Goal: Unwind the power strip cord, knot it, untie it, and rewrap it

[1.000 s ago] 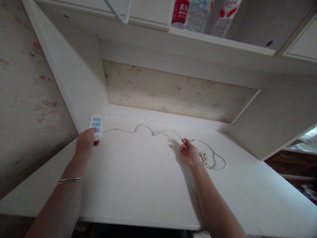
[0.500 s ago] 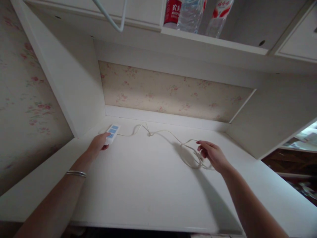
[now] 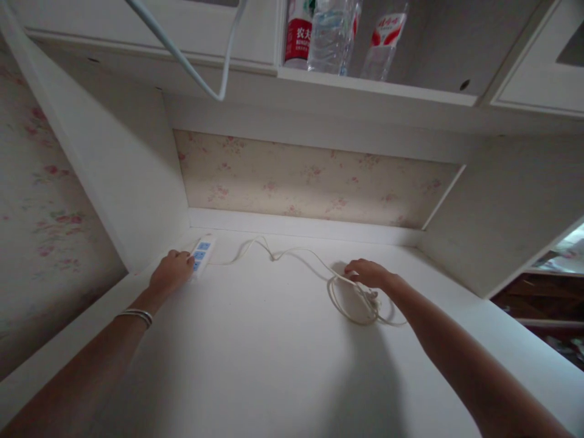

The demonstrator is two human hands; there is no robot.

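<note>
A white power strip (image 3: 202, 248) with blue socket faces lies at the back left of the white desktop. My left hand (image 3: 173, 271), a bracelet on its wrist, is closed at the strip's left edge. A thin off-white cord (image 3: 310, 252) runs rightward from the strip with a small kink midway. It ends in a loose coil (image 3: 353, 319) on the right of the desktop. My right hand (image 3: 368, 273) is over the top of this coil, fingers bent down on the cord; the fingertips are partly hidden. A bunched part, perhaps the plug (image 3: 371, 296), shows beside the wrist.
Above the desktop (image 3: 264, 353) hangs a cabinet shelf (image 3: 378, 87) holding several plastic bottles (image 3: 326, 36). A pale bent rod (image 3: 182, 61) hangs down at upper left. White side panels (image 3: 104, 152) bound the desk niche, with floral wallpaper (image 3: 310, 176) behind.
My right hand has lowered and moved left onto the coil, letting the raised loop of cord down. My left hand has shifted to the strip's left edge. The camera view has tilted upward slightly.
</note>
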